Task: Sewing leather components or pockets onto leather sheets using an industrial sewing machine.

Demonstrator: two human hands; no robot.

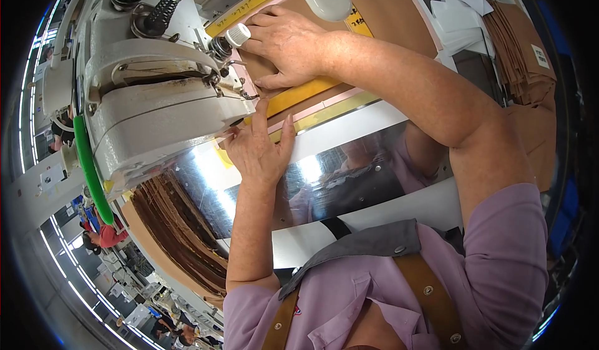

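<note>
A white industrial sewing machine (146, 131) fills the upper left. Beside its needle area lies a flat template (405, 44) with brown panels, pink edging and yellow strips. My right hand (287, 47) reaches across from the right and rests on the template with fingers spread, its thumb near the needle area. Below it, my left hand (259, 147) touches the template's lower left edge by the machine head, fingers apart and some fingertips partly hidden by the machine. A shiny steel plate (331, 188) spans the space under both hands.
Layered brown pieces (175, 225) lie at the lower left. More brown pieces (518, 50) and white scraps (452, 19) sit at the upper right. A green bar (90, 169) runs along the machine's left side. Co-workers (106, 234) appear at the far left.
</note>
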